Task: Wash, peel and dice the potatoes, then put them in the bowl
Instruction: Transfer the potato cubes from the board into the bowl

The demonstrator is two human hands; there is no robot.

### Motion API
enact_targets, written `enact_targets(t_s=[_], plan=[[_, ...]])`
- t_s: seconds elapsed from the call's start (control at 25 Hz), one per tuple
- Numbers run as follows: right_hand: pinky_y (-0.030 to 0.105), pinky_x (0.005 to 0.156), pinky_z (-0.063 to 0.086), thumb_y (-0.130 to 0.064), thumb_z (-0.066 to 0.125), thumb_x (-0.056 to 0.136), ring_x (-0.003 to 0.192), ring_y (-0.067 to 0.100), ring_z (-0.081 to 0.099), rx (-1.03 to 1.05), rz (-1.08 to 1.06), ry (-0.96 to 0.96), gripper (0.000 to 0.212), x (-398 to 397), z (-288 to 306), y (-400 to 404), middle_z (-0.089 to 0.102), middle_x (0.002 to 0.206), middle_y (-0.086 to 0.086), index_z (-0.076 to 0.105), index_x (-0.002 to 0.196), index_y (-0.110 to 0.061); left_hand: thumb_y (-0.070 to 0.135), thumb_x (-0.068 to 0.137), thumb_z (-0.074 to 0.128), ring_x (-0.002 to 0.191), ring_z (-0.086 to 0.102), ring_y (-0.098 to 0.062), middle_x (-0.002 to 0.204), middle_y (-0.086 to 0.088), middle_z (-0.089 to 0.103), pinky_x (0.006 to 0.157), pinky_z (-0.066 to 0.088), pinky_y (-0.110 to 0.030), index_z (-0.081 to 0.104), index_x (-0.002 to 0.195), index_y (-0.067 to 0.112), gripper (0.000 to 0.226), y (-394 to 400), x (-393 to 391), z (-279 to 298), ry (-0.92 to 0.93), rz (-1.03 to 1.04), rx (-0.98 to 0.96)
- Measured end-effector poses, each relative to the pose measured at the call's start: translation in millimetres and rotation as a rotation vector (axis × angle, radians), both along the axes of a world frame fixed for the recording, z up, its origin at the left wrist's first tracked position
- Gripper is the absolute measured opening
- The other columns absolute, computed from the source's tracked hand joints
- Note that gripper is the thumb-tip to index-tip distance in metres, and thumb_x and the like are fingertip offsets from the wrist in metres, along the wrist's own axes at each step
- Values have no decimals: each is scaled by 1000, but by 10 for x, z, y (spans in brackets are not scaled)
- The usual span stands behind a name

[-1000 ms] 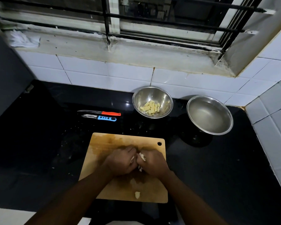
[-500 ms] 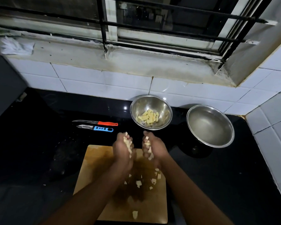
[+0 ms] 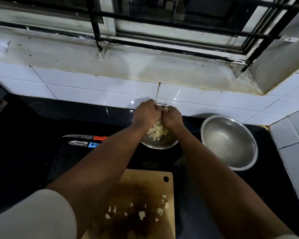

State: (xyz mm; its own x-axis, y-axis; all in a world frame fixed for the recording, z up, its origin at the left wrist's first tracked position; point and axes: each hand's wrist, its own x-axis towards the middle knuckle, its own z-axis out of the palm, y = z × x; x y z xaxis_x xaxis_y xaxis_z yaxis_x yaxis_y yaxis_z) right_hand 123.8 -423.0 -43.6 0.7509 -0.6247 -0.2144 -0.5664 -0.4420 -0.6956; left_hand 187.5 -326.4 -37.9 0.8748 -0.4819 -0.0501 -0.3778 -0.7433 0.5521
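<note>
The person is wearing a short, pale cream sleeve (image 3: 33,214) on the left arm; both forearms are showing bare.

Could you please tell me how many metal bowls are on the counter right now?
2. The smaller bowl sits by the tiled wall under both hands, holding diced potato. The larger bowl stands to its right, near the corner. Neither hides another bowl, as far as shows.

Both hands cover the upper half of the small bowl (image 3: 160,144); the cutting board (image 3: 169,190) runs off the bottom edge
</note>
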Motion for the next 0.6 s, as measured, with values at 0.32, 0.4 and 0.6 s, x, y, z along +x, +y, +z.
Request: enact_targets(t_s=[0.32, 0.4, 0.6], plan=[[22, 73, 36, -26, 62, 89, 101, 26, 64, -198, 238, 120, 18, -60, 54, -161, 72, 104, 8, 76, 96, -17, 24, 94, 48, 99, 63, -28, 109, -3, 69, 80, 50, -35, 69, 114, 27, 29, 135, 184, -69, 5, -423, 144], [19, 71, 36, -27, 69, 83, 97, 22, 65, -202, 141, 18, 12, -123, 62, -156, 72, 97, 2, 75, 88, -18, 24, 95, 51, 102, 64, -28, 115, -3, 69, 85, 51, -38, 66, 122, 31, 32, 193, 196, -15, -14, -485, 154], [29, 76, 49, -22, 66, 90, 84, 16, 66, -153, 12, -331, 9, -486, 183, 111, 72, 88, 0, 66, 91, -13, 35, 99, 54, 104, 60, -13, 117, 5, 69, 88, 49, -32, 65, 117, 25, 23, 617, -218, 75, -171, -397, -191]])
